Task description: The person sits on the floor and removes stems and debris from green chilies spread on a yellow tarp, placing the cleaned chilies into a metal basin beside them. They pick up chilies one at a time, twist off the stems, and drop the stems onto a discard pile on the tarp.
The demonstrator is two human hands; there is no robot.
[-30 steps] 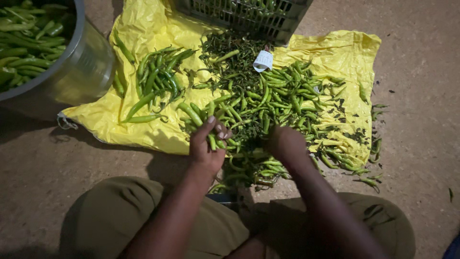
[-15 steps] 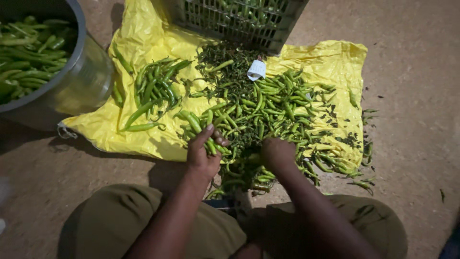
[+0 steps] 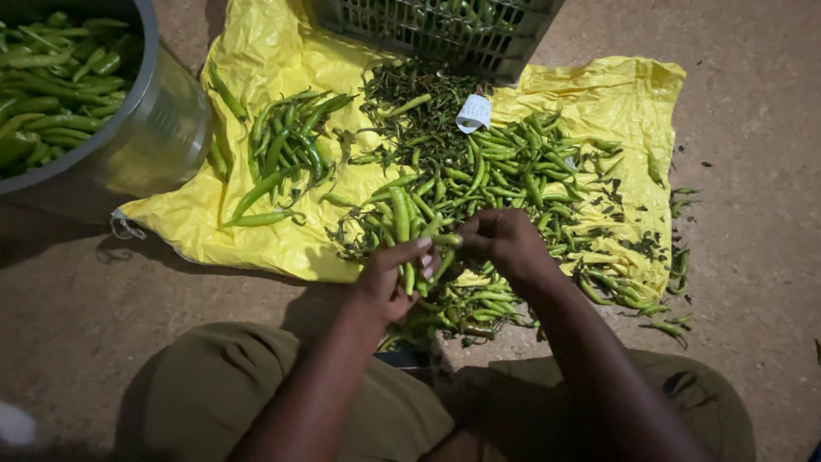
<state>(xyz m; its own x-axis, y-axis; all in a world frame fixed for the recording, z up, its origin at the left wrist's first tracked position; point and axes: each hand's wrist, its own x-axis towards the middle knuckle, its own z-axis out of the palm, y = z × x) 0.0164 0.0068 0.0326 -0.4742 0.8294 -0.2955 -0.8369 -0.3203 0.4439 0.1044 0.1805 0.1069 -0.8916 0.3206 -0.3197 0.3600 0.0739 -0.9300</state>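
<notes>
A yellow plastic sheet (image 3: 274, 51) lies on the ground, covered with green chilli peppers. The big pile of chillies (image 3: 505, 171) spreads over its middle and right; a smaller sorted bunch (image 3: 286, 141) lies to the left. My left hand (image 3: 389, 278) is closed around a few green chillies at the pile's near edge. My right hand (image 3: 505, 239) pinches the end of a chilli right beside it, fingertips almost touching the left hand. Loose stems (image 3: 410, 94) lie at the back of the pile.
A large metal pot (image 3: 158, 128) full of green chillies stands at the top left. A dark plastic crate (image 3: 445, 30) sits on the sheet's far edge. A small white paper scrap (image 3: 473, 113) lies among the chillies. Bare dirt floor surrounds the sheet; my knees are at the bottom.
Both hands have drawn together over the near edge of the pile, and the left hand has tightened around several chillies.
</notes>
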